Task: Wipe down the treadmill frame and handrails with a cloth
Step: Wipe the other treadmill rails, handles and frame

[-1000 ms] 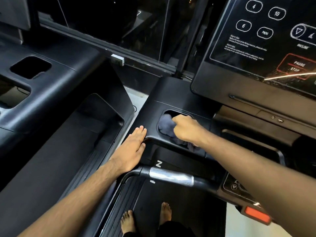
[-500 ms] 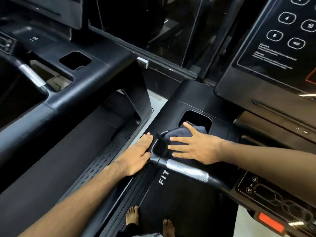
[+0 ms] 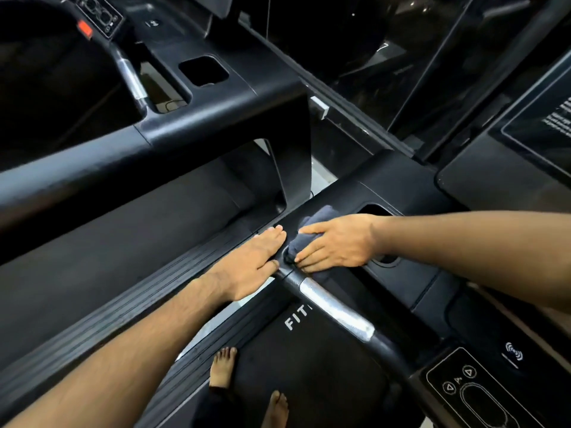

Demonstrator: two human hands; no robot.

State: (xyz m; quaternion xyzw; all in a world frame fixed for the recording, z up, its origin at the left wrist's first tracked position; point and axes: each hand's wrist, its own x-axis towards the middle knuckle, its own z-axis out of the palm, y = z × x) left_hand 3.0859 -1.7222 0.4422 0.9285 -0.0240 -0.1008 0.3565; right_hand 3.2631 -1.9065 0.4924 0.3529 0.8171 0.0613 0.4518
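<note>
A dark grey cloth (image 3: 319, 218) lies on the black treadmill frame (image 3: 398, 186), at the left corner of the console beside a cup holder recess (image 3: 375, 210). My right hand (image 3: 335, 244) presses flat on the cloth with straight, spread fingers, covering most of it. My left hand (image 3: 251, 262) rests flat on the frame's left edge, fingers straight, just left of the cloth. Below both hands runs the handrail (image 3: 333, 307) with its silver sensor section.
A second treadmill (image 3: 216, 100) stands close on the left, with its own handrail and recess. The console screen (image 3: 537, 125) rises at the right. A control panel (image 3: 463, 387) sits at the lower right. My bare feet (image 3: 221, 369) stand on the belt.
My right hand came out of the cup holder with the cloth, flattened on it and slid it left to the frame's corner. My left hand stayed on the edge. The view swung left.
</note>
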